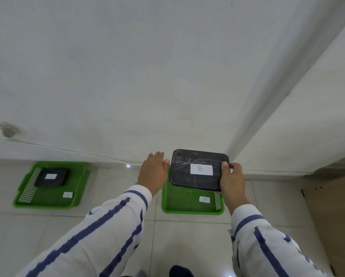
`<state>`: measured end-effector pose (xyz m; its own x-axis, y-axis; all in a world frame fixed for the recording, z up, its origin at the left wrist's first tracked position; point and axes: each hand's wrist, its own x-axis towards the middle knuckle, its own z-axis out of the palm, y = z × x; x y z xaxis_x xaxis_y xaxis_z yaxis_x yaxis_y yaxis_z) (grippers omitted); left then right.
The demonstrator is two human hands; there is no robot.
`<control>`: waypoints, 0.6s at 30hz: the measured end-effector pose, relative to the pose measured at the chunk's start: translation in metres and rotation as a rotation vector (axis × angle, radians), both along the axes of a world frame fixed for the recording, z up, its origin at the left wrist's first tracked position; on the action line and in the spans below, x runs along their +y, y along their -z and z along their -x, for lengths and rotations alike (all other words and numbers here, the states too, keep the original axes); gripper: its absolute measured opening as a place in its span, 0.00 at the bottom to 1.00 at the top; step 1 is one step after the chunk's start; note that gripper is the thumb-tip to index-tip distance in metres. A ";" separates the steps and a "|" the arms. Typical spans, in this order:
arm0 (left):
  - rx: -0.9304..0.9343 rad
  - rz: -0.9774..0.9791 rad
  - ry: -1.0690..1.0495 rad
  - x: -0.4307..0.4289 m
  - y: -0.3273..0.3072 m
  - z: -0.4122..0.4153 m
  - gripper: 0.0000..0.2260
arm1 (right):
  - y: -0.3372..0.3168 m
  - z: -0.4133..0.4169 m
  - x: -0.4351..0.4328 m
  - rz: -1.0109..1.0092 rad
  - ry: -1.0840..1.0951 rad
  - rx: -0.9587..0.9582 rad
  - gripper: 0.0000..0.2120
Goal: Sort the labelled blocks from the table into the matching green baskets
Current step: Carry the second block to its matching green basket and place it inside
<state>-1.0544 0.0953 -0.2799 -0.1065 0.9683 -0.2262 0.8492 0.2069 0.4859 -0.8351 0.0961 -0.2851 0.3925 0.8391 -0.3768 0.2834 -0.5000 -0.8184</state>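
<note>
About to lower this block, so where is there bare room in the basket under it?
Free: right basket floor from its small label to the near rim. Left basket's far-left corner is crowded by a block.

2 long sleeves (111,226), white with dark blue stripes, band at each cuff. Bare left hand (152,172), bare right hand (232,179). Dark shoe tip (179,270) below.

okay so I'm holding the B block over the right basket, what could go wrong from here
Only the right hand holds the B block, at one edge; the left hand is open beside it, so that grip could slip. The block hangs over the right basket's far rim and might land tilted on it.
</note>
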 end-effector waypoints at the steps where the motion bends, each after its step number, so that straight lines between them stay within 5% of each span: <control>1: 0.002 0.000 -0.003 0.003 0.020 0.000 0.21 | 0.021 0.000 0.003 0.005 0.002 -0.003 0.11; 18: -0.011 -0.011 -0.020 0.031 0.341 0.005 0.20 | 0.350 0.003 0.038 -0.040 -0.021 0.029 0.18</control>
<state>-1.0590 0.1264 -0.6213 -0.1230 0.9685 -0.2164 0.8394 0.2178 0.4979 -0.8377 0.1337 -0.6353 0.3636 0.8617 -0.3539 0.2693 -0.4609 -0.8456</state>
